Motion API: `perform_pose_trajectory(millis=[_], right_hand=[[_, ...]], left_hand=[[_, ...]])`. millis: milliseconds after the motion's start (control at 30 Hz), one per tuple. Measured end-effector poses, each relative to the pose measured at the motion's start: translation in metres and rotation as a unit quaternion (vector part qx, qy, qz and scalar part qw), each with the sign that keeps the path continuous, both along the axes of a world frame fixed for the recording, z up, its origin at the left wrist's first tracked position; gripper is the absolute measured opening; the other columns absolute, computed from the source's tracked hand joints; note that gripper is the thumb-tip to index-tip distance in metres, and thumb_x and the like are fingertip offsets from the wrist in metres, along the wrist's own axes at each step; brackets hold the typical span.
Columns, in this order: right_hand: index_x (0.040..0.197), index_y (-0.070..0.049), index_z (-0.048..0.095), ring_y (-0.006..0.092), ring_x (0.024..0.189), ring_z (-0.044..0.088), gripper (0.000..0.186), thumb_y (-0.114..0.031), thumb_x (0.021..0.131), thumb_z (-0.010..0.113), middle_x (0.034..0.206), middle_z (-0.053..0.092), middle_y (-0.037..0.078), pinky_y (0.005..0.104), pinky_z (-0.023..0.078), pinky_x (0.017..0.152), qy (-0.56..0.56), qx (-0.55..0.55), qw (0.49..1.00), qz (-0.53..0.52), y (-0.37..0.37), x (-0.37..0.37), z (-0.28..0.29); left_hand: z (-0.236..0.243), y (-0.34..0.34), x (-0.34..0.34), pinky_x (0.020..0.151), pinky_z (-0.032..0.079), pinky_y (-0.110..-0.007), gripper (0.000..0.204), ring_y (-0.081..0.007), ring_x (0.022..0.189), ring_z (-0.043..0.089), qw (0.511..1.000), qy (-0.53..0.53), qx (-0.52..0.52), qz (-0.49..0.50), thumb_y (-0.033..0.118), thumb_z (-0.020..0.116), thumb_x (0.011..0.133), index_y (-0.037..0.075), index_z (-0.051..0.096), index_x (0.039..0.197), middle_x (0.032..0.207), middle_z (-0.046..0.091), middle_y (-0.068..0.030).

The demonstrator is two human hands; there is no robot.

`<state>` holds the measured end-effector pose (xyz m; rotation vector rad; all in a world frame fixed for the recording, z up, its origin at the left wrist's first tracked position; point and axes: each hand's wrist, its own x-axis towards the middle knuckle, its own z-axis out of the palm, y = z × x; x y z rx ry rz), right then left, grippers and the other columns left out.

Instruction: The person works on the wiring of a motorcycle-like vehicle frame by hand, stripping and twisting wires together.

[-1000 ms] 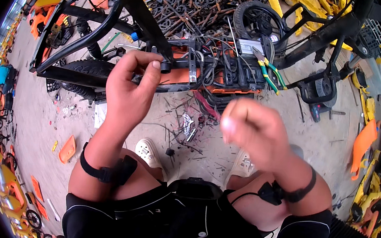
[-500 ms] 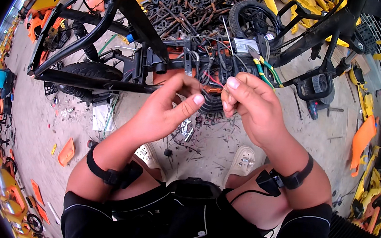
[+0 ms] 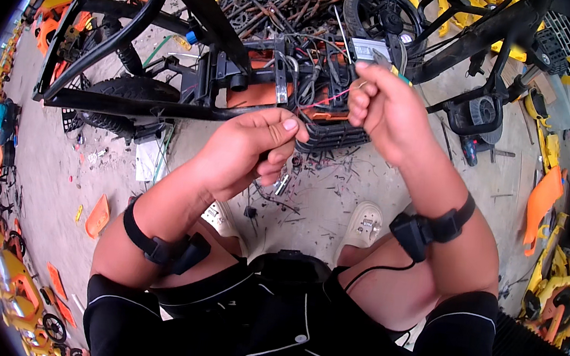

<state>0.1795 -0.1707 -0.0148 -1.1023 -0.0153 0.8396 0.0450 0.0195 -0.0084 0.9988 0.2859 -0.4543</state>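
A thin red wire (image 3: 332,100) runs up and to the right, in front of a black frame's open wiring bay. Its upper end is pinched between the thumb and fingers of my right hand (image 3: 394,116). The wire's lower end comes close to my left hand (image 3: 250,146), which is closed with thumb against fingers; what it holds is hidden. Dark cables (image 3: 322,70) crowd the bay behind the wire. Pliers with green and yellow handles (image 3: 405,80) lie just beyond my right hand, which covers most of them.
The black vehicle frame (image 3: 156,108) with its tyre (image 3: 130,86) stretches left. Beyond are a heap of rusty metal parts (image 3: 284,2) and a small wheel (image 3: 382,20). A power drill (image 3: 469,151) sits at right. Orange and yellow panels (image 3: 543,207) line the sides.
My hands have moved apart, the right one up and away, the left slightly lower. My left fingers have closed from a looser curl. More red wire shows between them.
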Motion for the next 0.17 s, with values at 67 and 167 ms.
perform_pose_trajectory(millis=[67, 167], right_hand=[[0.073, -0.015, 0.04, 0.0131, 0.06, 0.044, 0.031, -0.027, 0.094, 0.06, 0.064, 0.045, -0.001, 0.0283, 0.037, 0.059, -0.008, -0.029, 0.999, -0.015, -0.001, 0.012, -0.006], [0.074, -0.015, 0.041, 0.0134, 0.06, 0.043, 0.03, -0.027, 0.094, 0.059, 0.065, 0.045, -0.001, 0.0297, 0.038, 0.06, -0.012, -0.018, 1.0, -0.009, -0.007, 0.027, -0.015]], left_hand=[[0.0, 0.007, 0.0, 0.044, 0.03, -0.021, 0.022, -0.0057, 0.053, 0.032, 0.998, 0.029, -0.038, -0.039, 0.02, 0.044, 0.105, 0.003, 0.057, 0.104, 0.064, 0.037, 0.0042], [-0.002, 0.003, -0.003, 0.041, 0.023, -0.02, 0.021, -0.0047, 0.052, 0.029, 0.998, 0.03, -0.042, -0.038, 0.02, 0.043, 0.106, 0.003, 0.056, 0.105, 0.065, 0.035, 0.0041]])
